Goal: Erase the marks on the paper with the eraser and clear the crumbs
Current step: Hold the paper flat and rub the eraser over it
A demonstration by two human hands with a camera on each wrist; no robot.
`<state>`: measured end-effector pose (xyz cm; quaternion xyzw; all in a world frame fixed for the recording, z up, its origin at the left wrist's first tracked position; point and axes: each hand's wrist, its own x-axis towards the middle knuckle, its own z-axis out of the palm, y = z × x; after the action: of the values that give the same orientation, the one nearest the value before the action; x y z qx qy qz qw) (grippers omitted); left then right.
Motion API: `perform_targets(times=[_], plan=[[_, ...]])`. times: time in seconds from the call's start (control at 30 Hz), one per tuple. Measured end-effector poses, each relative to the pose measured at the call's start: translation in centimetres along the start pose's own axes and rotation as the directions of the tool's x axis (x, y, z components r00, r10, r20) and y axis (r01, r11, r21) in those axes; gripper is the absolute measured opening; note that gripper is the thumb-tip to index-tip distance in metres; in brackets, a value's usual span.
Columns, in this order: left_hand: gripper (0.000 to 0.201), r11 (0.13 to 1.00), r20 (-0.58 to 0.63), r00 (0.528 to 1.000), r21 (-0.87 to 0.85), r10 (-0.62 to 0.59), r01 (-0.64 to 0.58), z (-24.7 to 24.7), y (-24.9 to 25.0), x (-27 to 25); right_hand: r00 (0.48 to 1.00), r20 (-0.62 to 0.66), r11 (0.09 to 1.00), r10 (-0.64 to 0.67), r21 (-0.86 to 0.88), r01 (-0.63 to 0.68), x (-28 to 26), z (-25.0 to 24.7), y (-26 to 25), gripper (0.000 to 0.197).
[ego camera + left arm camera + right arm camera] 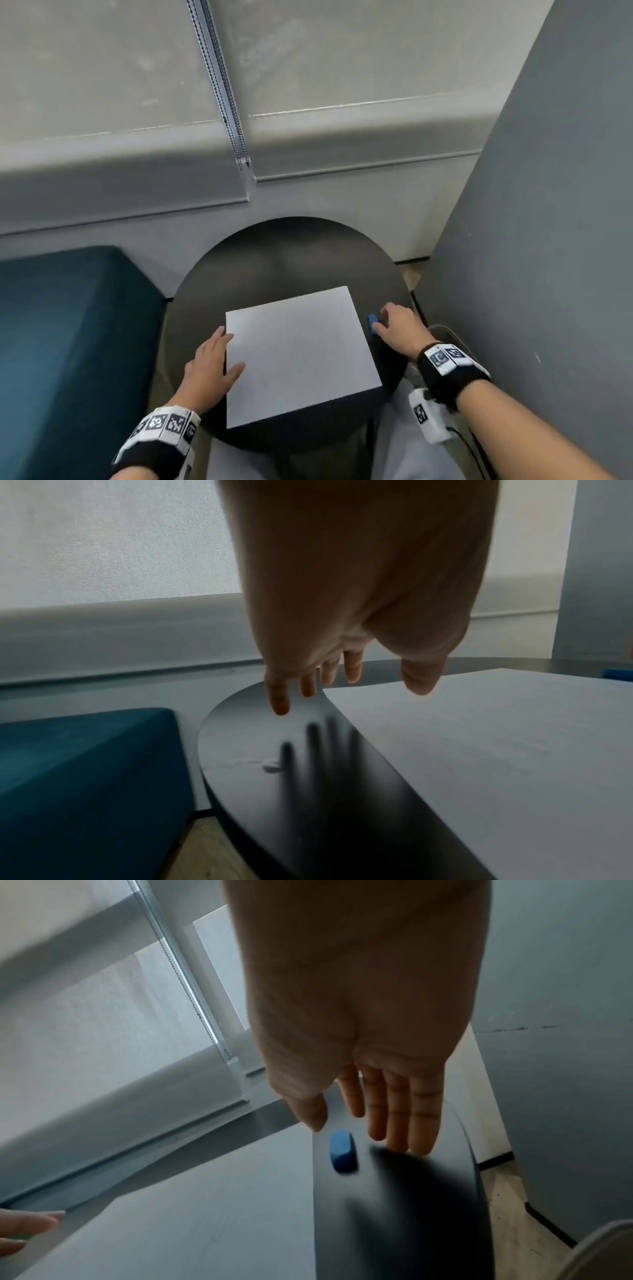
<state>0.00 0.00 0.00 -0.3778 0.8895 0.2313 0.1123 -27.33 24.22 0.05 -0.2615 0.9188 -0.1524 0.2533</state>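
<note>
A white sheet of paper point(301, 353) lies on a round dark table point(274, 260); any marks on it are too faint to make out. My left hand point(219, 353) is at the sheet's left edge, fingers straight, thumb over the paper point(496, 750). In the left wrist view the fingers point(279, 704) hover just above the tabletop. A small blue eraser point(372, 322) lies on the table just right of the paper. My right hand point(382, 320) is over it, and in the right wrist view its fingers point(394, 1123) are straight beside the eraser point(342, 1151), not holding it.
A teal upholstered seat point(68, 342) stands left of the table. A grey partition point(548, 240) rises close on the right. Window blinds with a bead cord point(222, 85) are behind. A small pale speck point(272, 765) lies on the table left of the paper.
</note>
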Motion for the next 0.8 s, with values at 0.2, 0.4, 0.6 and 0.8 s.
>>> perform_targets(times=[0.2,0.4,0.6,0.8], plan=[[0.076,0.992,0.095,0.995,0.122,0.015,-0.027,2.0,-1.7,-0.5,0.999,-0.033,0.992,0.005,-0.129,-0.009,-0.2,2.1,-0.6,0.042],[0.086,0.978,0.119,0.987,0.167,0.108,-0.127,2.6,-2.2,-1.0,0.996,-0.092,0.989,-0.022,-0.149,0.008,0.7,3.1,-0.9,0.032],[0.091,0.969,0.051,0.978,0.134,0.201,-0.206,4.6,-2.2,-2.1,0.976,-0.208,0.997,-0.057,0.033,0.065,-0.1,2.0,-1.1,0.016],[0.102,0.957,0.039,0.968,0.145,0.248,-0.251,6.3,0.5,-2.3,0.917,0.034,0.916,-0.397,0.072,0.394,-4.0,6.6,-5.1,0.011]])
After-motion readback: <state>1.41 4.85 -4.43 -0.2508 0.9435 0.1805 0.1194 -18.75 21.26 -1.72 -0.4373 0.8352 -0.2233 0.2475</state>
